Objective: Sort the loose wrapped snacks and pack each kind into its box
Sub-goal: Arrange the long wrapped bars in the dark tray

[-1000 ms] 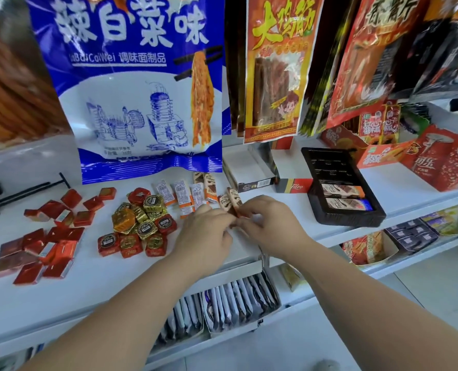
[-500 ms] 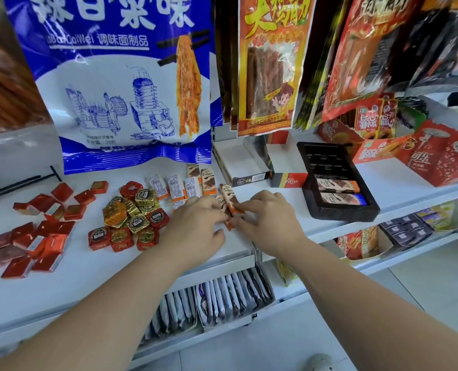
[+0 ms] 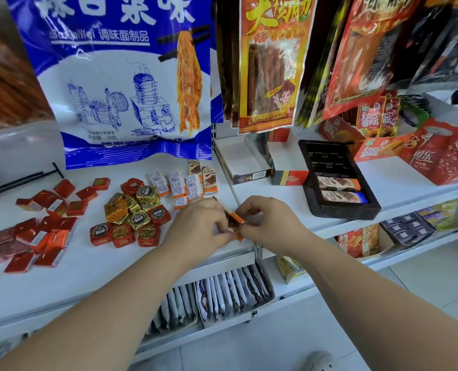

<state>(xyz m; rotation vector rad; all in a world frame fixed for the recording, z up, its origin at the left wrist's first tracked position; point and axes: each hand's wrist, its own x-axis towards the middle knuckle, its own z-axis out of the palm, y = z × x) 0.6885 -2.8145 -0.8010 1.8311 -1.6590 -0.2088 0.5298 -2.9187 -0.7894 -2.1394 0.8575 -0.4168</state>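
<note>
Shop shelf (image 3: 115, 277), front edge: L hand (image 3: 198, 226) + R hand (image 3: 270, 223) both pinch small stack of orange-edged choc bars (image 3: 233, 219). Best: square ends flush, firm pinch, then into open box (image 3: 242, 162) at back edge.

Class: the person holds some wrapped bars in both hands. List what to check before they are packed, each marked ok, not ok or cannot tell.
1. Left hand and right hand both grip the orange-tipped bars: ok.
2. Held bars squared up: cannot tell, mostly hidden.
3. Black tray has free slots: ok, only two bars inside.
4. Open white box is empty: ok.
5. All loose bars gathered: not ok, several lie on the shelf.
</note>
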